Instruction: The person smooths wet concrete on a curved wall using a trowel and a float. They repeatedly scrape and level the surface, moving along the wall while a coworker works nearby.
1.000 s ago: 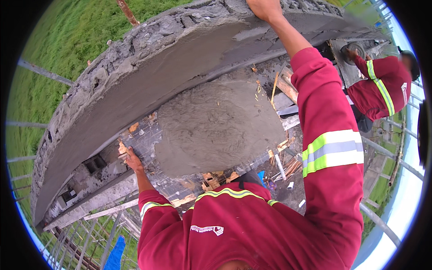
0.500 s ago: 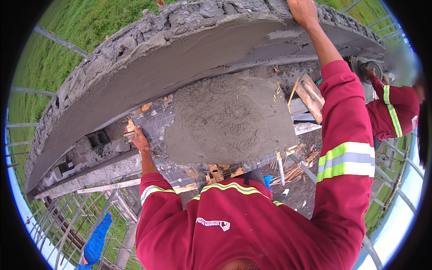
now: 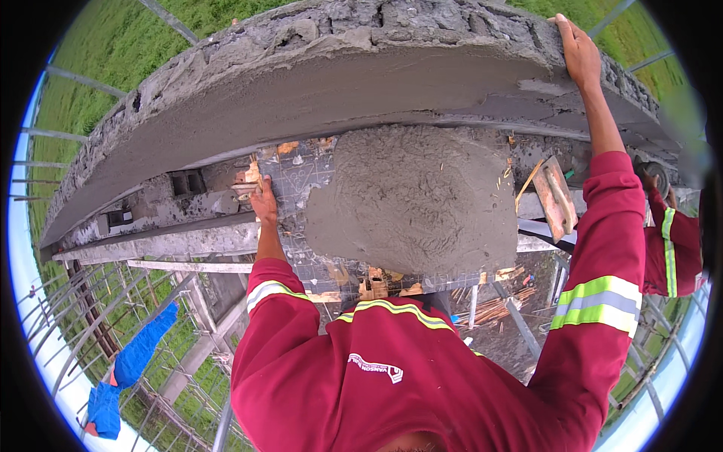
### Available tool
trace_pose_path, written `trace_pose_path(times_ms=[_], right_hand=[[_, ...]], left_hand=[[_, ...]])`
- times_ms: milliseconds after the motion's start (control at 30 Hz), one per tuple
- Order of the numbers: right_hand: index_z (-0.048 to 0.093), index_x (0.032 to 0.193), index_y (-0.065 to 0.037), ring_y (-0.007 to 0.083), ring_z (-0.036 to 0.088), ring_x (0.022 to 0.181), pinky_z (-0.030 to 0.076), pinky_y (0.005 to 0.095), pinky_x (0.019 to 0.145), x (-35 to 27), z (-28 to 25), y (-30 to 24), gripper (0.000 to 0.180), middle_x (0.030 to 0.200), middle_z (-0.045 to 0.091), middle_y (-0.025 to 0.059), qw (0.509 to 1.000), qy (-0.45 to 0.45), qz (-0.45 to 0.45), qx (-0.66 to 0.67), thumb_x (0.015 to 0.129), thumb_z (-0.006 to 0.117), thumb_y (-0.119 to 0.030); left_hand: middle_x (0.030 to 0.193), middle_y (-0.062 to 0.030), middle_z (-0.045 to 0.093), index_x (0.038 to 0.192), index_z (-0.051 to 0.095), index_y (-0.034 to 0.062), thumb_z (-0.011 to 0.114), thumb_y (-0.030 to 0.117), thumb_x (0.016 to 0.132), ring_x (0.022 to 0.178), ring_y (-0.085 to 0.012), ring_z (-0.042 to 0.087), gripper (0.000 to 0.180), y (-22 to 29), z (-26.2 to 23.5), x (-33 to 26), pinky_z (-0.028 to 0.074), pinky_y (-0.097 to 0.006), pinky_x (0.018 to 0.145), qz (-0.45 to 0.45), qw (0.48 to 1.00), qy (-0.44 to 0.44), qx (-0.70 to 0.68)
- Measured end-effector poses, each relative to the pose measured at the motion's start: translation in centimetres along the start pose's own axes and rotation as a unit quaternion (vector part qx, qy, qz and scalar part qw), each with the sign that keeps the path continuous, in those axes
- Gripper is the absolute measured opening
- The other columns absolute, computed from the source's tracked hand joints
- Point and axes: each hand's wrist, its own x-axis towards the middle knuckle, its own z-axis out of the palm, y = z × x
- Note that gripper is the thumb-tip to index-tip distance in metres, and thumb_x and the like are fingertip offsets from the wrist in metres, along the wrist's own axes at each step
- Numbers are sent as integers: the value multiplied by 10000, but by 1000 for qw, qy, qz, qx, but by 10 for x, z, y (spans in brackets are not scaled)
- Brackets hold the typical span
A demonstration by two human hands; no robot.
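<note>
Head view | right hand [image 3: 580, 53] flat on wall top [image 3: 422, 19], fingers together | left hand [image 3: 263, 203] gripping board edge [image 3: 290, 177] beside mortar heap [image 3: 418, 200] | advice: brace on wall, keep board level.

In front of me a flat mortar board [image 3: 301, 177] with a grid pattern sits on the scaffold, close against the plastered block wall [image 3: 316, 90]. A big grey heap of wet mortar [image 3: 414, 200] covers most of it. Bits of broken brick lie along its near edge [image 3: 373, 286] and its far left corner [image 3: 248, 177], where my left hand [image 3: 263, 203] rests.
</note>
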Motion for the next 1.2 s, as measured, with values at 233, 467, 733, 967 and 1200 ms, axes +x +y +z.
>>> trace_pose_path(times_ms=[233,467,733,967,1200], right_hand=[[714,1227,-302,409,636,1116,483,459,957,3,3,7,550,1156,712,170,1000,6,5,5,993,360,-652],[714,1225,-285,402,639,1107,483,440,951,2,3,5,543,1155,713,170,1000,15,-7,-1,998,367,-637],[711,970,-21,452,646,892,483,477,798,-12,-6,-23,463,929,684,267,994,93,-46,44,997,464,-411],[694,876,-7,464,636,871,470,513,775,-13,-12,-32,497,892,673,270,996,78,-43,4,999,454,-424],[708,881,-12,469,636,887,470,520,784,-12,-9,-27,505,896,672,276,995,79,-52,11,995,441,-426]], left_hand=[[1074,-229,718,1109,711,-65,650,472,940,1009,-325,649,566,-4,-3,0,456,-383,954,6,999,-36,40],[1084,-169,733,1152,695,-64,619,493,965,1024,-257,642,592,1,-4,4,442,-378,973,-35,987,-44,149],[1141,-196,714,1145,683,-83,664,448,942,1047,-320,639,569,16,-2,-5,441,-394,964,8,999,-19,33],[1230,-211,674,1200,651,-95,660,454,937,1145,-343,609,609,22,-4,-3,414,-400,1018,-19,996,-31,86],[1189,-224,690,1155,675,-98,682,460,921,1105,-352,626,605,26,-1,-7,433,-401,990,-3,997,-18,74]])
